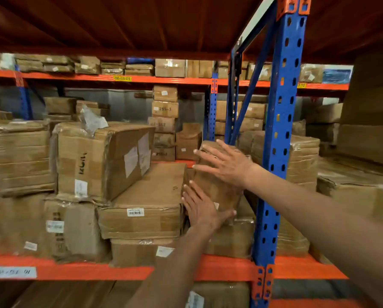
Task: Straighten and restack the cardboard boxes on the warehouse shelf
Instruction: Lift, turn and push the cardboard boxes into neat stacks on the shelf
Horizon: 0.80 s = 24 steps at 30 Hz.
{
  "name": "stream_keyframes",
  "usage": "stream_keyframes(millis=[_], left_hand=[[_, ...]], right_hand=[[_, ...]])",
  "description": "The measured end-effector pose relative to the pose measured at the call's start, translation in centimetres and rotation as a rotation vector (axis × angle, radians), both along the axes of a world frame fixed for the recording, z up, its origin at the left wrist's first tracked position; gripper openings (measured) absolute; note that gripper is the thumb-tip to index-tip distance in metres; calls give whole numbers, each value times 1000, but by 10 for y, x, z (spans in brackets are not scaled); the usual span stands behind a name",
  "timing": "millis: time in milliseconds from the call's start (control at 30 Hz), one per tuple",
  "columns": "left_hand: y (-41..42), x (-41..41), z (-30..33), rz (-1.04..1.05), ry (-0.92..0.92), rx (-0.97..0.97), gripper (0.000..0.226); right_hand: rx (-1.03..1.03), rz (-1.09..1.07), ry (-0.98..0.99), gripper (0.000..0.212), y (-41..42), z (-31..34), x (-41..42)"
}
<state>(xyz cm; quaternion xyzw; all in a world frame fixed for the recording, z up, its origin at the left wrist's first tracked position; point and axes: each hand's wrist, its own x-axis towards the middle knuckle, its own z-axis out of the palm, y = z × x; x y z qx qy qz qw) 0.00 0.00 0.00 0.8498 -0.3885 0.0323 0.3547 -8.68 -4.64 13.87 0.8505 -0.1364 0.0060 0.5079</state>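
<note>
A tall taped cardboard box (217, 190) stands tilted on the shelf, right beside the blue upright. My left hand (202, 206) lies flat against its lower front face, fingers spread. My right hand (225, 163) presses flat on its upper part, fingers apart and pointing left. Neither hand is closed around the box. To its left lies a flat box with a barcode label (146, 201). A big box with white labels (101, 161) rests skewed partly on top of that one.
The blue upright post (279, 138) stands just right of the hands. An orange beam (75, 271) runs along the shelf's front edge. More boxes (19, 156) fill the left side, and wrapped stacks (301, 161) sit behind the post. A far rack holds a column of small boxes (165, 121).
</note>
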Motion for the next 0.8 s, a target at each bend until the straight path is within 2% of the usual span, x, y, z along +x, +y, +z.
stream_keyframes(millis=[100,200,333,467,600,633,700,800], left_hand=[[-16,-2,-8,53,70,-25,168],[-25,1,-22,66,29,-112,173],[-34,4,-27,59,-20,-176,171],[-38,4,-19,16,-85,-134,171],[-34,23,-4,-109,-360,15,166],[-31,30,1,-136,-449,55,164],[-22,49,10,-174,-647,123,159],[-11,73,14,-249,-1000,267,149]], right_hand=[[-50,-37,101,102,-11,-3,20],[-78,-100,148,110,-25,-9,35],[-156,-103,150,116,-37,-10,39],[-196,-43,104,122,-44,-3,29],[-184,-49,-27,106,-61,-11,5],[-155,-59,-92,108,-65,-17,-1],[-55,-106,-216,125,-67,-38,-6],[250,-190,-425,148,-61,-88,-4]])
